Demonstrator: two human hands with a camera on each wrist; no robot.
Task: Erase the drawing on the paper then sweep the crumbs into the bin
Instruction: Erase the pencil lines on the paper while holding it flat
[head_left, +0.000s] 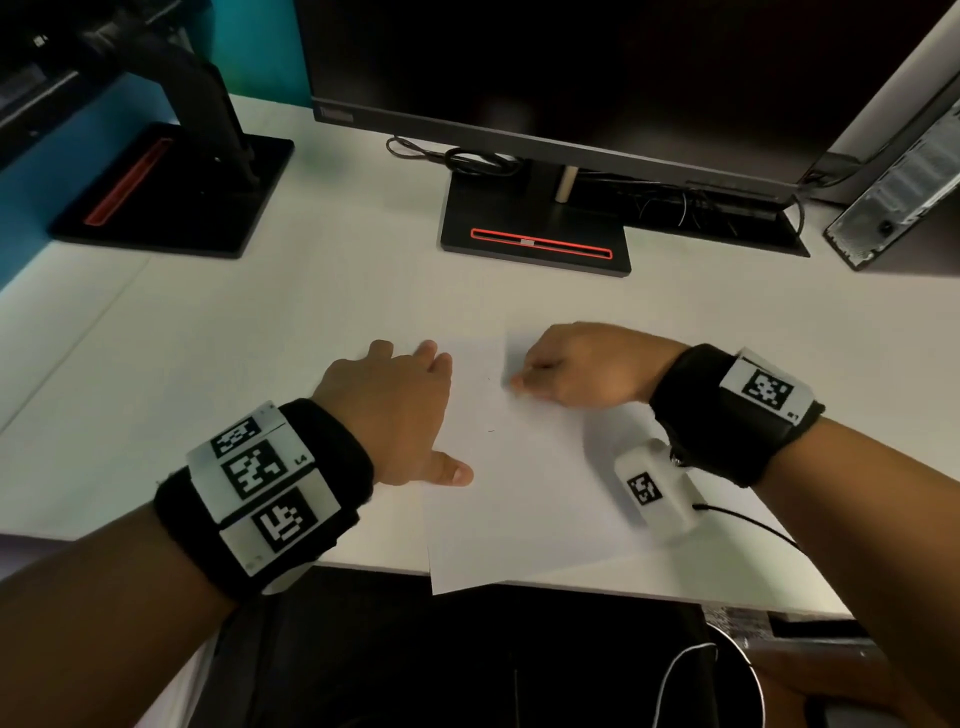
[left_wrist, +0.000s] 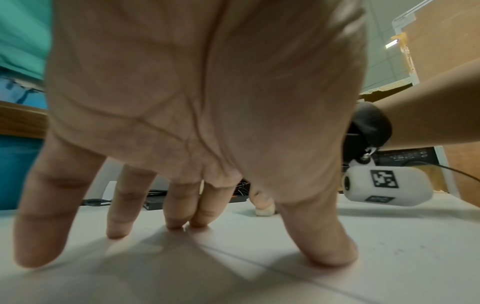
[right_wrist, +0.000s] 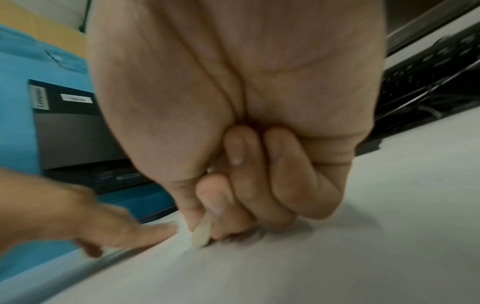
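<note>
- White sheet of paper (head_left: 519, 493) lies on the white desk (head_left: 260, 338), near edge hanging slightly over the desk front; everything below is placed from this sheet.
- Left hand (head_left: 389, 410) is flat on the sheet's left edge, fingers straight and spread, thumb on the paper, pinning it.
- Right hand (head_left: 582, 364) sits at the sheet's far right part, fingers curled, thumb and forefinger clamped on a small pale eraser (right_wrist: 201, 234) with its tip down on the paper.
- Drawing: only a few faint specks near sheet centre; can't tell how much is left.
- Step in hand, my read: rubbing out marks. To do it well, keep the left hand pressing close to the rubbed spot, use short strokes away from the pinned edge so the paper won't buckle or tear, and keep crumbs on the sheet.
- Dark round bin (head_left: 737, 675) is below the desk front, near the sheet's right corner, only partly in view.
- Black monitor (head_left: 519, 78) beyond the sheet: bezel logo blurred, likely "ThinkVision".
- Right wrist view: "Lenovo" on a dark box (right_wrist: 64, 102).
- Wrist bands carry square marker codes; "L4" on the left one.
</note>
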